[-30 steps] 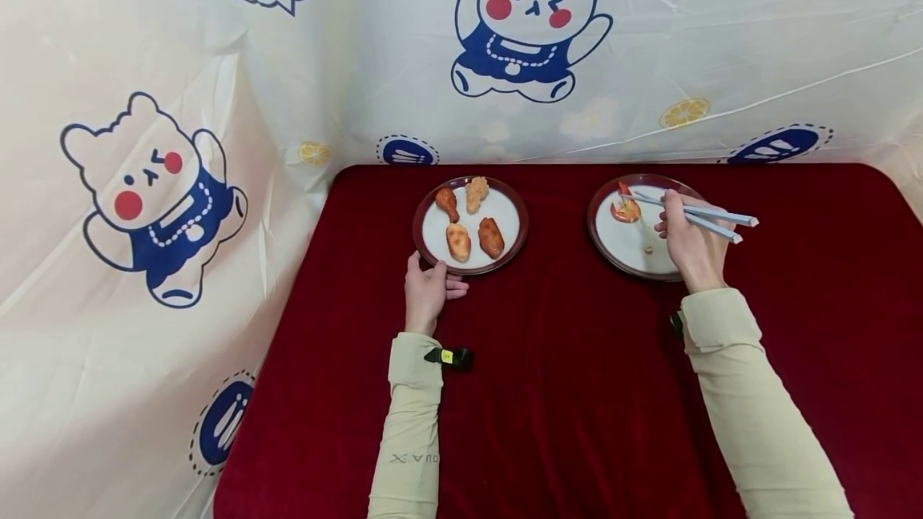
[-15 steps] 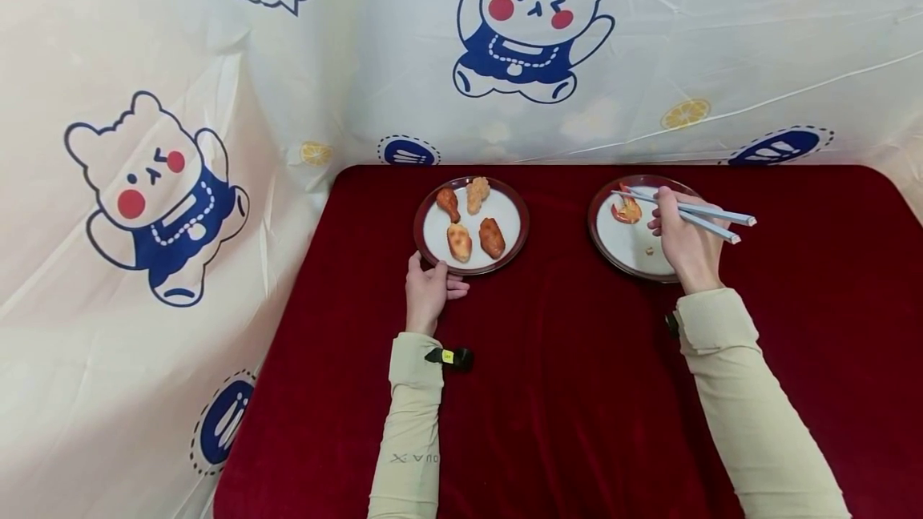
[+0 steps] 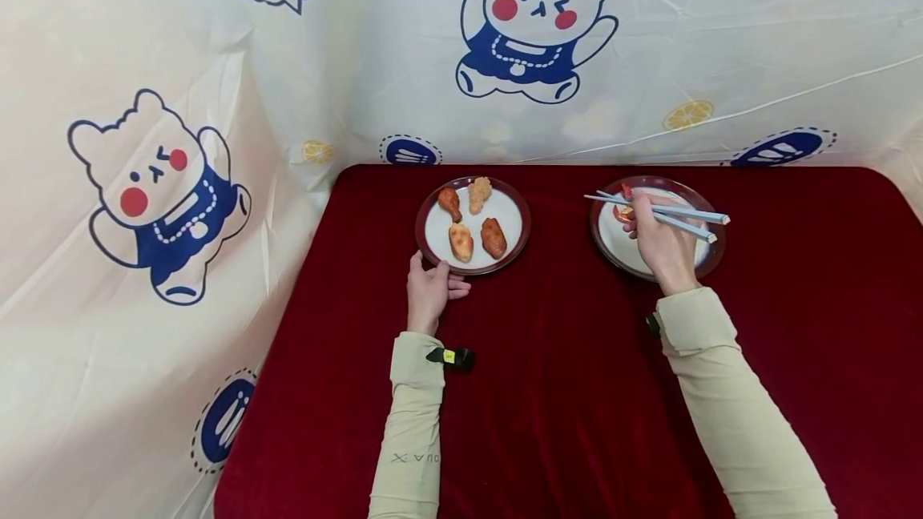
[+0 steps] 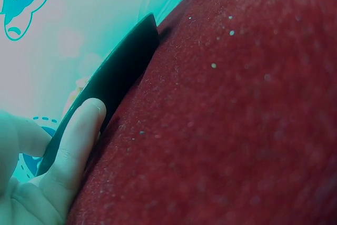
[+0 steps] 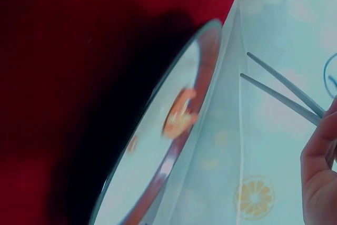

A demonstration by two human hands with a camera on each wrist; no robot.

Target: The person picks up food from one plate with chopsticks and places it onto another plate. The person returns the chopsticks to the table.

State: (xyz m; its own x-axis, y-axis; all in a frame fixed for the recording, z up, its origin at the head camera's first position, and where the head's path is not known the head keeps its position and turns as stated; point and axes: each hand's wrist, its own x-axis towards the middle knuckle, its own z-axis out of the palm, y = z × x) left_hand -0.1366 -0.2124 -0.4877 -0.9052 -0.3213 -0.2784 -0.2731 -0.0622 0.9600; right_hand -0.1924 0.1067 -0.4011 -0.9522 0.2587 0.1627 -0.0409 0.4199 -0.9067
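Note:
My left hand (image 3: 429, 295) pinches the near rim of the left plate (image 3: 508, 213), thumb and a finger on either side of the edge in the left wrist view. On that plate lie a drumstick (image 3: 449, 203), a crumbed fried piece (image 3: 479, 195), a pale browned piece (image 3: 461, 242) and a brown chicken wing (image 3: 493, 238). My right hand (image 3: 667, 247) grips a pair of chopsticks (image 3: 688, 213) above the right plate (image 3: 622, 248). Their tips are parted and hold nothing, pointing left past the plate's rim. A red-orange shrimp (image 5: 179, 117) lies on that plate, partly hidden in the head view.
A small brown crumb (image 5: 132, 144) lies on the right plate. Both plates stand near the back of a table with a dark red cloth (image 3: 555, 359). A printed white curtain (image 3: 404, 46) rises behind and to the left.
My right hand has moved left with the chopsticks, whose tips have passed from over the shrimp to beyond the plate's left rim. My left hand and its plate have stayed put.

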